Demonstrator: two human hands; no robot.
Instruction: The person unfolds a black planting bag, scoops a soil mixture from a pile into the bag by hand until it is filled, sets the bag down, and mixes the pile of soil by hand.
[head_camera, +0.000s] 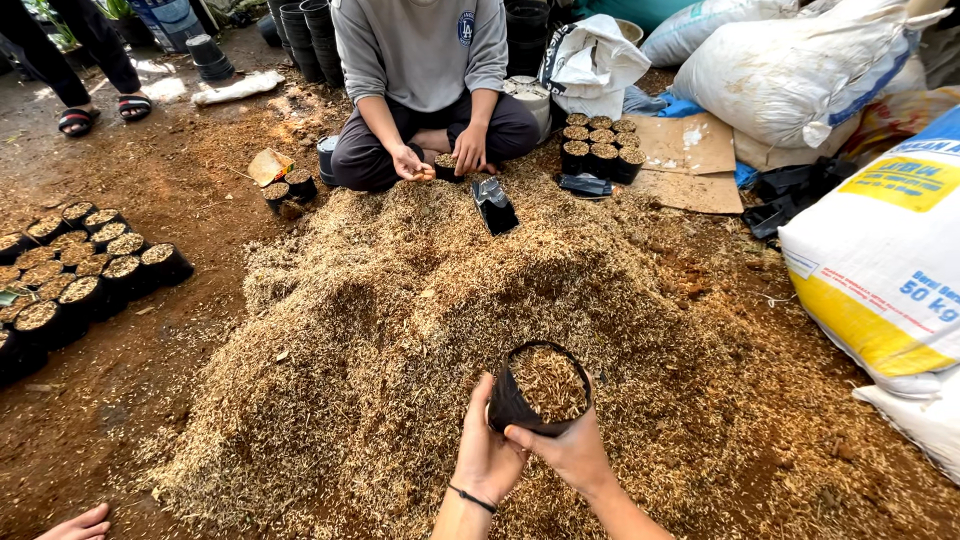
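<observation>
A black plastic grow bag (540, 388), filled near its rim with straw-coloured husk mix, is held over a large heap of the same husk mix (400, 330). My left hand (485, 450), with a thin black wristband, grips the bag's left side. My right hand (570, 450) holds it from below and to the right. Across the heap sits a person in a grey shirt (420, 60), whose hands (440, 158) are together over a small black pot.
Filled black bags stand in rows at left (70, 270) and in a cluster behind the heap (600, 145). An empty black bag (494, 205) lies on the heap. Big white sacks (880, 260) line the right. Another person's fingers (75, 523) show at bottom left; sandalled feet (100, 110) at top left.
</observation>
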